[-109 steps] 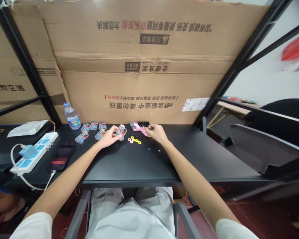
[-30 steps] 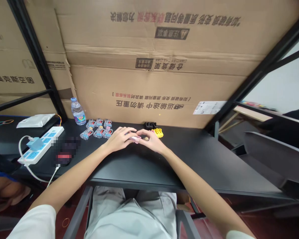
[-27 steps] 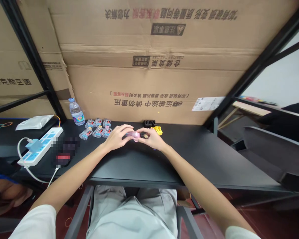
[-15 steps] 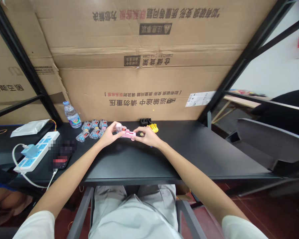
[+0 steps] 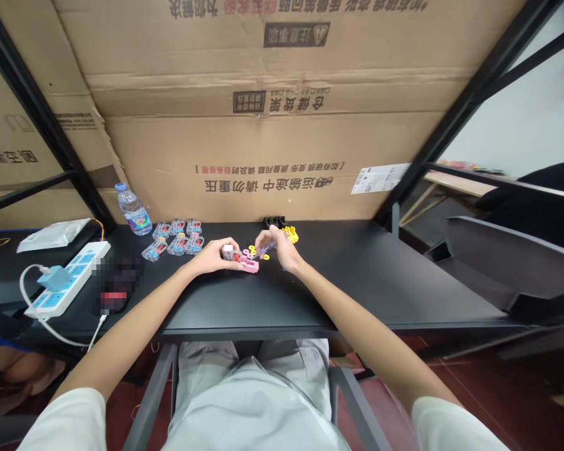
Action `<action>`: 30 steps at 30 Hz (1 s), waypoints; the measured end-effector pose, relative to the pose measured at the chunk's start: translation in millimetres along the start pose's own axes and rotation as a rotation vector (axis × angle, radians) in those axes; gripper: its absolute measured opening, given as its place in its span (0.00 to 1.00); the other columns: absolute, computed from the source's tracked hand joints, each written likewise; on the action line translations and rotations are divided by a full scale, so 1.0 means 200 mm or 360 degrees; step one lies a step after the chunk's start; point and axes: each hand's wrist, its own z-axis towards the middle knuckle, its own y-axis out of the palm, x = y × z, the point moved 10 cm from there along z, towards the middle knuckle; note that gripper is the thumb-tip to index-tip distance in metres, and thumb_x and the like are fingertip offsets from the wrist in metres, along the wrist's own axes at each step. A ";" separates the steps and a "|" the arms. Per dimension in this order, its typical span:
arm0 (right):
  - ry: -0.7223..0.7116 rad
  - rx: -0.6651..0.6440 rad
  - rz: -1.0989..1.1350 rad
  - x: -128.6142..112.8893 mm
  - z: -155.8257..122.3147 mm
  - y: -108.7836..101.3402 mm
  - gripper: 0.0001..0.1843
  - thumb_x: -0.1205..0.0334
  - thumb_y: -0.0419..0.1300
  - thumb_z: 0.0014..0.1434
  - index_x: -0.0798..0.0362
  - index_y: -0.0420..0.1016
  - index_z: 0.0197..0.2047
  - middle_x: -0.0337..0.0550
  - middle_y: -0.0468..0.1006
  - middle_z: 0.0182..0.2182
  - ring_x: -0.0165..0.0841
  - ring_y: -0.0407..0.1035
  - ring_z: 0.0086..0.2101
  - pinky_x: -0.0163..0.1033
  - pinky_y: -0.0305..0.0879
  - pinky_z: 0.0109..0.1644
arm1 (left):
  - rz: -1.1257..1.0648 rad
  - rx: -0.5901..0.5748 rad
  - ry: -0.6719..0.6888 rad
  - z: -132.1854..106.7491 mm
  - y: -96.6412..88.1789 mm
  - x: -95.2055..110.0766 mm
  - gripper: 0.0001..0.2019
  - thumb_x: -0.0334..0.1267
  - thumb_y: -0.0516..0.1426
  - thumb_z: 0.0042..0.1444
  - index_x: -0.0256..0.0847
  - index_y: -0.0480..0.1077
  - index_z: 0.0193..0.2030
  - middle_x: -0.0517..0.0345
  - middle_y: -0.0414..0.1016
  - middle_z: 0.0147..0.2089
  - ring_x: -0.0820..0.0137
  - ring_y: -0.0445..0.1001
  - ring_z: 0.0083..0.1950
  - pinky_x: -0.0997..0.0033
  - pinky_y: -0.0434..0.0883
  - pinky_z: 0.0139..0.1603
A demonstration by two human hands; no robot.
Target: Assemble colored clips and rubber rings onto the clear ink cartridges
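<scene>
I see left hand point(image 5: 215, 258) closed around pink piece point(image 5: 250, 268) on worktop point(image 5: 357, 282) | right hand point(image 5: 276, 243) pinching thin stick point(image 5: 262, 253) beside it | yellow rings point(image 5: 252, 249) between hands.

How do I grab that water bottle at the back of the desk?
Wrap your hand round the middle of the water bottle, coming from the front. It stands upright and its round body suits a hand. The cardboard is close behind it and a black post on its left, so those sides look blocked.
</scene>
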 end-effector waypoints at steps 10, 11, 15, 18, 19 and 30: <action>-0.0006 0.0004 -0.0172 -0.01 0.00 0.02 0.31 0.31 0.62 0.64 0.51 0.77 0.28 0.40 0.78 0.22 0.32 0.72 0.23 0.38 0.70 0.30 | 0.0006 -0.0022 0.0028 0.01 0.02 -0.01 0.26 0.51 0.75 0.48 0.40 0.79 0.50 0.52 0.84 0.48 0.62 0.81 0.47 0.65 0.74 0.51; -0.0013 -0.0015 -0.0180 -0.01 0.00 0.02 0.30 0.32 0.63 0.63 0.51 0.77 0.28 0.40 0.78 0.22 0.33 0.72 0.23 0.38 0.70 0.31 | -0.0013 -0.0027 0.0022 0.01 0.02 -0.01 0.26 0.51 0.75 0.48 0.40 0.79 0.50 0.52 0.85 0.48 0.62 0.82 0.46 0.65 0.74 0.51; 0.0002 -0.0061 -0.0238 -0.01 0.00 0.04 0.27 0.36 0.62 0.65 0.51 0.78 0.29 0.40 0.78 0.22 0.34 0.73 0.24 0.39 0.71 0.31 | -0.0079 -0.0047 -0.0003 0.01 0.02 -0.02 0.26 0.50 0.75 0.48 0.39 0.80 0.50 0.52 0.85 0.46 0.62 0.82 0.45 0.64 0.75 0.51; -0.0017 -0.0088 -0.0251 -0.02 -0.01 0.04 0.25 0.38 0.63 0.66 0.51 0.78 0.30 0.40 0.78 0.22 0.33 0.74 0.25 0.39 0.71 0.33 | -0.0112 -0.0053 -0.0017 0.01 0.02 -0.02 0.25 0.49 0.75 0.48 0.38 0.80 0.49 0.52 0.85 0.45 0.62 0.82 0.45 0.64 0.75 0.51; -0.0019 -0.0101 -0.0249 -0.03 -0.01 0.04 0.24 0.39 0.63 0.66 0.52 0.78 0.30 0.40 0.78 0.23 0.33 0.74 0.25 0.38 0.71 0.33 | -0.0122 -0.0057 -0.0026 0.01 0.02 -0.03 0.25 0.48 0.75 0.48 0.38 0.80 0.49 0.52 0.85 0.45 0.62 0.82 0.45 0.64 0.75 0.51; -0.0095 -0.0426 -0.0414 -0.07 -0.04 0.07 0.16 0.49 0.67 0.60 0.53 0.87 0.37 0.44 0.85 0.33 0.35 0.77 0.31 0.39 0.73 0.37 | -0.0178 -0.0109 -0.0041 0.01 0.04 -0.04 0.26 0.50 0.75 0.48 0.37 0.80 0.50 0.49 0.85 0.46 0.61 0.82 0.45 0.63 0.75 0.51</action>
